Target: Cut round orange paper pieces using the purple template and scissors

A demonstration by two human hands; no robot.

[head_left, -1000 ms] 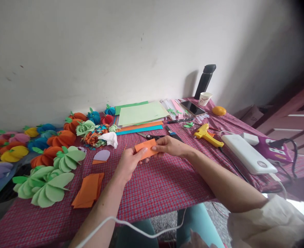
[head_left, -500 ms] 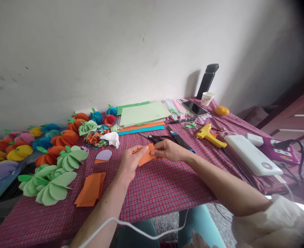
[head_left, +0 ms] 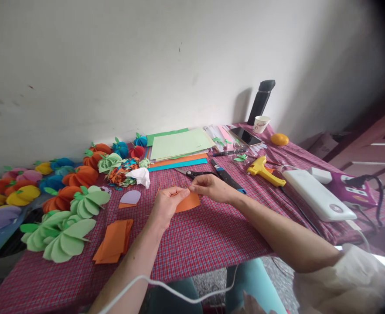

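A small folded orange paper piece (head_left: 188, 202) is held between both hands above the checked tablecloth (head_left: 195, 240). My left hand (head_left: 166, 205) pinches its left edge with fingers closed. My right hand (head_left: 212, 188) pinches its top edge with thumb and forefinger. Black scissors (head_left: 195, 173) lie just beyond the hands. A stack of cut orange paper pieces (head_left: 114, 240) lies to the left, near the table's front.
Green paper pumpkins (head_left: 64, 226) and many coloured ones (head_left: 22, 194) crowd the left side. Coloured paper sheets (head_left: 179, 146) lie at the back. A yellow glue gun (head_left: 264, 170), white power bank (head_left: 316, 194), phone (head_left: 244, 136), cup (head_left: 260, 124) and orange fruit (head_left: 279, 139) stand on the right.
The orange piece has turned and dropped lower, now hanging below my fingers. Both hands stayed in about the same place, pinching its upper edge.
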